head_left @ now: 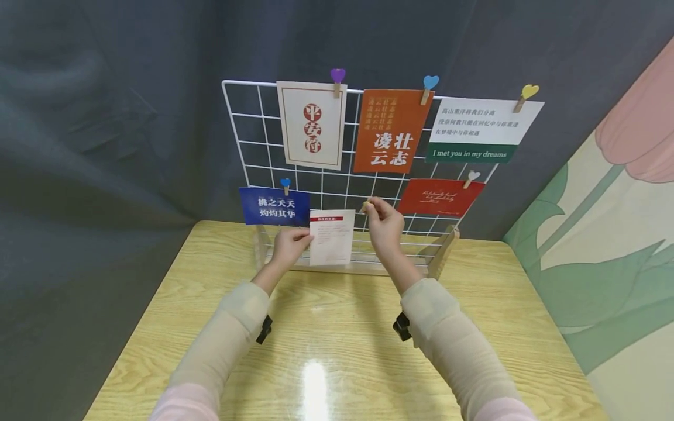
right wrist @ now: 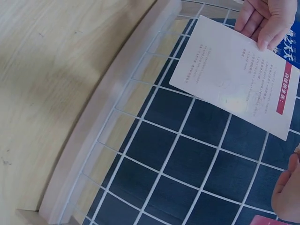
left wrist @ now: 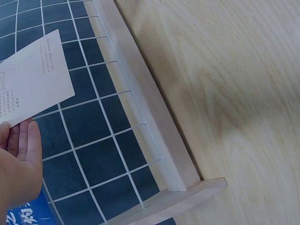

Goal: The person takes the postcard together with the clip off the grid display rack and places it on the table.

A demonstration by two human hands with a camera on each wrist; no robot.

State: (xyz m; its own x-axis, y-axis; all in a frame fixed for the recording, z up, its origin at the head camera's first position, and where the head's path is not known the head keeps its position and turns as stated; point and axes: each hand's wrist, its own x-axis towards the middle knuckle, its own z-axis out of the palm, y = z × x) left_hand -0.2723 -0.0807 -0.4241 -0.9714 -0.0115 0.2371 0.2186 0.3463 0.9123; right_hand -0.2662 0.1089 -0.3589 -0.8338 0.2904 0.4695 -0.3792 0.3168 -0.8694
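Note:
My left hand (head_left: 287,248) pinches the left edge of a white card (head_left: 332,240) with a red strip near its top. The card is upright in front of the lower part of a white wire grid (head_left: 322,186). To the card's right, my right hand (head_left: 387,227) pinches a small yellowish clip (head_left: 367,206) near the wires, mostly hidden by the fingers. In the left wrist view, the thumb and fingers of the left hand (left wrist: 21,161) meet at the card's edge. Only part of the right hand (right wrist: 288,190) shows in the right wrist view.
Heart clips hold other cards on the grid: a cream card (head_left: 312,126), an orange card (head_left: 387,123), a white-and-green card (head_left: 481,131), a blue card (head_left: 263,211) and a red card (head_left: 441,196). Wooden feet support the grid on a wooden table (head_left: 337,327). Dark cloth (head_left: 131,117) hangs behind.

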